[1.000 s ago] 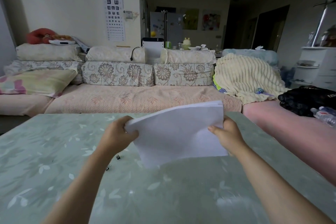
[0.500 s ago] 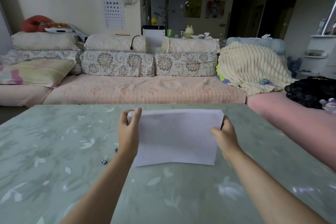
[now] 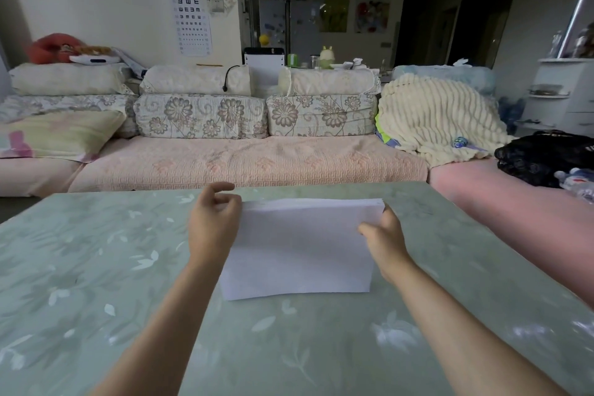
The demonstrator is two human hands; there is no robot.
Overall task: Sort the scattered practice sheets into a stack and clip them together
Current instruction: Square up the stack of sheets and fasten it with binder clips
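One stack [image 3: 305, 244] of white sheets stands on its long lower edge on the green leaf-patterned counter [image 3: 80, 267], at the centre of the frame. Its top edge shows many sheets squared together. The face turned to the camera is blank.

Two bare hands flank it. The right hand [image 3: 384, 241] holds the right edge near the top corner: its grip is clamped on the stack, with the thumb on the near face and the fingers hidden behind the paper. The left hand [image 3: 213, 222] is at the left edge and covers that side of the stack. Its grip is slack, the fingers loosely curled above the top left corner and wrapped round nothing. Whether the palm touches the paper cannot be told. Both forearms run in from the lower corners of the frame.

Behind the counter, one sofa [image 3: 250, 161] with a pink cover spans the middle of the frame. Two floral cushions [image 3: 201, 116] lean on its back at the centre, with two cream bolsters [image 3: 196, 80] on top of them. One pillow [image 3: 58, 135] lies at the left and one cream blanket [image 3: 434, 119] is heaped at the right. One eye chart [image 3: 189, 0] hangs on the wall at the upper left.
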